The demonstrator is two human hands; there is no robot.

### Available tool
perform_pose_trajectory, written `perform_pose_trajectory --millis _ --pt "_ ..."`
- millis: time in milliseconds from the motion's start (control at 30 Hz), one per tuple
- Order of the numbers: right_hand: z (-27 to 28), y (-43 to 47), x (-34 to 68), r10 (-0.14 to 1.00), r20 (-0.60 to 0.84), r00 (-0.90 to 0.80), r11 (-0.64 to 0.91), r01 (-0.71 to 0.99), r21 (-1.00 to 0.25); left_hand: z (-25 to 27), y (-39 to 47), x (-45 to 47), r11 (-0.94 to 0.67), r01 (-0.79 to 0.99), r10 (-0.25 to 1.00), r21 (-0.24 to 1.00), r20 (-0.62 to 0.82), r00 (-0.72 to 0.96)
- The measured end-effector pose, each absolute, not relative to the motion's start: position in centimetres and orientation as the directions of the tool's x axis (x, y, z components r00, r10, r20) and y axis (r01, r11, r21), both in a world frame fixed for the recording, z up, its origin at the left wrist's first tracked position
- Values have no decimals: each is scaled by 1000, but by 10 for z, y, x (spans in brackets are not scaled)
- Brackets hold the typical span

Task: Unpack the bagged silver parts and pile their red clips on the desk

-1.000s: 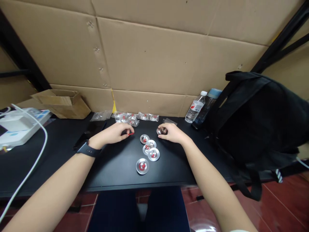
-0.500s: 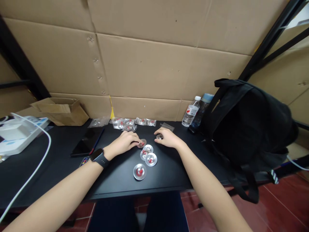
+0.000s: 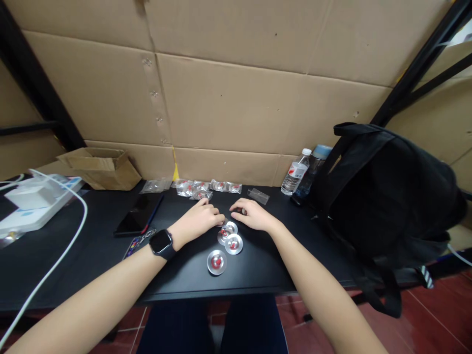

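My left hand (image 3: 202, 219) is closed, fingertips pressed down over a small silver cymbal with only a bit of its rim (image 3: 223, 222) showing. Opposite it, my right hand (image 3: 253, 214) curves its fingers and thumb around another silvery piece (image 3: 244, 211), mostly hidden, which looks like a small cymbal too. Just below the hands, two domed silver cymbals with red cord in the middle, one (image 3: 223, 235) and another (image 3: 233, 244), overlap, with a further rim partly behind them. A separate small cymbal (image 3: 217, 262) lies closer to the table's front edge.
Several clear packets (image 3: 201, 187) with silver and red contents line the back of the black table (image 3: 177, 280). A flat plastic sleeve (image 3: 258, 196), a water bottle (image 3: 296, 172) and a black backpack (image 3: 387, 196) are to the right. A phone (image 3: 136, 216), paper bag (image 3: 106, 169) and power strip (image 3: 40, 206) are left.
My left hand has moved slightly right and now covers most of the cymbal it was pinching. My right hand has come left, bringing the hands closer together. The view has shifted a little.
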State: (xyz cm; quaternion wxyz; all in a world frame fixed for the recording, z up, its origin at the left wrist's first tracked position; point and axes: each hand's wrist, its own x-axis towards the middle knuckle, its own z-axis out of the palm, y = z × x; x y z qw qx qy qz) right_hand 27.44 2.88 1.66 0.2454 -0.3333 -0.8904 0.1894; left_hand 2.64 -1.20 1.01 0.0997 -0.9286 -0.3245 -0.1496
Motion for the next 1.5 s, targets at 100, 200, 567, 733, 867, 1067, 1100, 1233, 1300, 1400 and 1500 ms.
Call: perform_pose_trajectory --millis 100,200,567,733,867,1067,1100,1233,1300,1400,1500 --pt "16 28 273 683 307 -663 707 495 -505 8 -13 27 -753 654 594 -77 350 724" --pt "15 28 273 683 319 -657 708 490 -508 4 -9 21 -758 651 622 44 349 701" --pt "14 18 260 677 282 -680 700 477 -530 -3 7 2 -694 673 720 258 276 637" --pt "14 15 256 663 328 -672 711 431 -555 -1 1 9 -684 668 728 291 322 605" --pt "14 12 251 661 395 -638 703 344 -622 4 -1 15 -579 543 811 608 359 463" --pt "20 3 245 655 480 -583 705 243 -666 13 -8 20 -579 351 792 736 405 456" --pt "22 1 245 645 487 -589 716 242 -655 14 -9 19 -591 376 785 714 402 471" --pt "25 3 251 612 479 -629 754 284 -592 15 -5 11 -646 597 763 476 413 497" --pt "22 10 257 627 454 -633 750 333 -572 12 1 3 -617 703 778 354 410 477" --pt "16 25 272 701 402 -590 703 477 -527 7 9 -11 -557 784 811 274 381 443" --pt "13 39 290 790 328 -518 613 651 -447 6 14 -24 -527 817 825 235 371 426"
